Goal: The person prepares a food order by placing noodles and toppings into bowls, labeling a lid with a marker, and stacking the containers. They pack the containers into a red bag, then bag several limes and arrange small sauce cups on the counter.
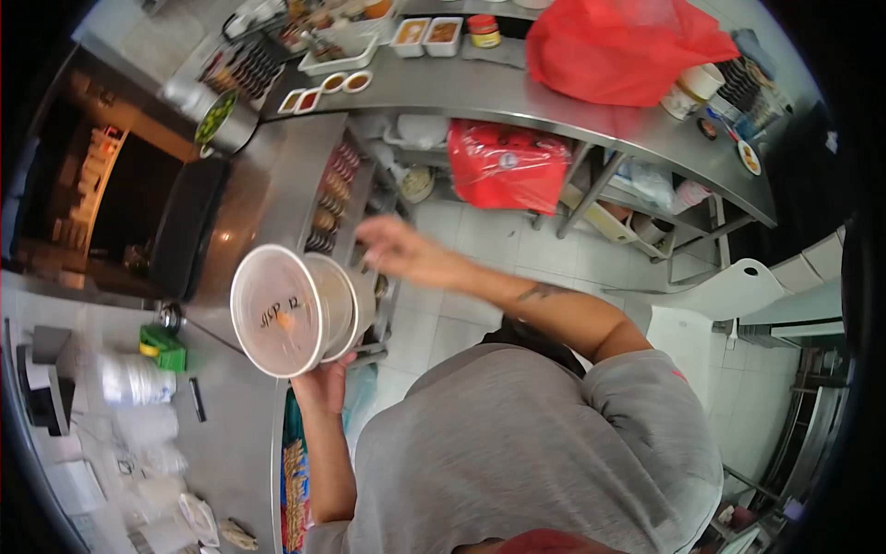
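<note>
Several tubs (279,309) atop left grip (323,381)

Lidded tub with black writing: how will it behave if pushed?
With its even, round rim, the lidded tub is probably stiff. Stacked with other tubs in the left hand, it may slide or tip.

Cloudy smooth plastic tub (277,319), brushed metal counter (263,189), glossy red plastic bag (508,164)
</note>
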A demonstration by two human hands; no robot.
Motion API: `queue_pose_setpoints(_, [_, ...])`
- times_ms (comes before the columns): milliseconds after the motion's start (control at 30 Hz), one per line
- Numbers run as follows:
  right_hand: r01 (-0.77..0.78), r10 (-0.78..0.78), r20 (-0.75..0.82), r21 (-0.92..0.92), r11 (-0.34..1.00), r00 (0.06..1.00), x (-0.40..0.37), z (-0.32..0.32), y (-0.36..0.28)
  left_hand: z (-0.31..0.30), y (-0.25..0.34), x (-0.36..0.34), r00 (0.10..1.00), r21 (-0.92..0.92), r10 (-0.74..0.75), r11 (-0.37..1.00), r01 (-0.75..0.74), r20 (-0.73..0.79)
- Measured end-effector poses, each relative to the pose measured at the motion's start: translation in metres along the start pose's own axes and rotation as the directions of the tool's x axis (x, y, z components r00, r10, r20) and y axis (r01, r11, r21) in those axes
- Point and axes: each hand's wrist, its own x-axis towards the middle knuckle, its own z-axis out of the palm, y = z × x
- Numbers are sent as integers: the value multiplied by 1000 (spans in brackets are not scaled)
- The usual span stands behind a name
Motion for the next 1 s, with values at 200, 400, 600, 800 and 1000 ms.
queue_pose_setpoints(200, [-33, -535, -607, -679, 734, 588, -57, -269, -129, 143, -34, 64, 913, 97, -212, 977, 190, 349])
queue_pose_setpoints(400, [-713, -893, -254, -694, -100, 372, -98, -454, -198, 286, -46, 131, 751, 294, -377, 922, 251, 541])
queue_pose_setpoints(600, [-825, -790, -290, -368, -428, 540, -103, -508, -206, 442, -53, 193, 660, 338, -350, 929, 152, 665])
queue_pose_setpoints(800, [-688, -689, -385, -690, -227, 614, -121, -555, -230, 576, -75, 254, 499, 393, -394, 912, 113, 772])
queue_pose_setpoints(1000, [-16, -463, -863, -475, 880, 203, -91, -510, -300, 649, -140, 297, 327, 496, -534, 846, 197, 780])
